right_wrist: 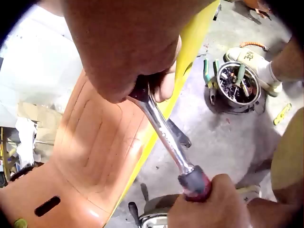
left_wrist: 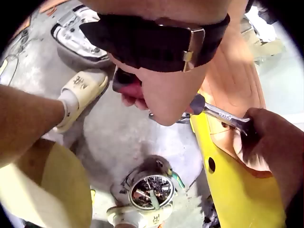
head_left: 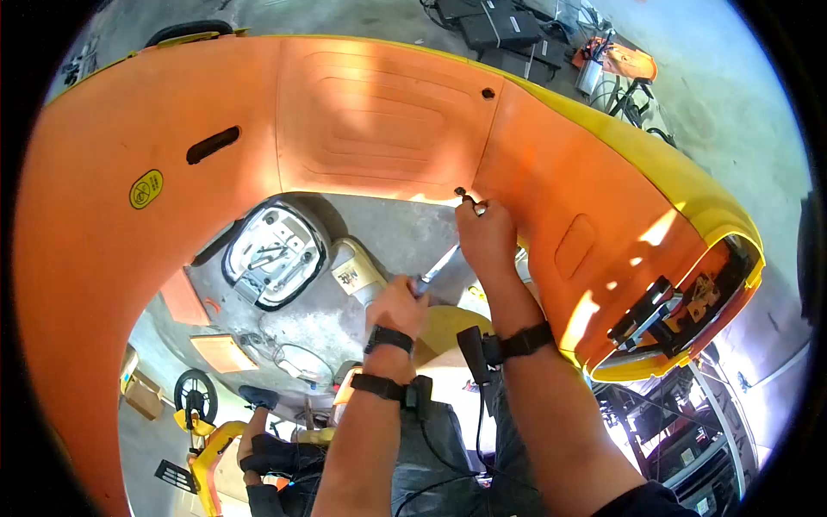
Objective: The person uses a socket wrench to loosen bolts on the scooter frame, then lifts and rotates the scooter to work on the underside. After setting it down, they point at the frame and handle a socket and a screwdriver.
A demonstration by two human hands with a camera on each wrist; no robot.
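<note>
One ratchet wrench point(head_left: 441, 263), centre of the head view. Left hand point(head_left: 396, 308) clamped round its handle point(right_wrist: 194, 184); right hand point(head_left: 487, 237) curled about the drive end, beside the orange panel point(head_left: 379, 121). Likely best: drive end held square, short even strokes.

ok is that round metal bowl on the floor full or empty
Not empty: the bowl holds small dark pieces and a green-handled tool. Cannot tell how deep they go.
</note>
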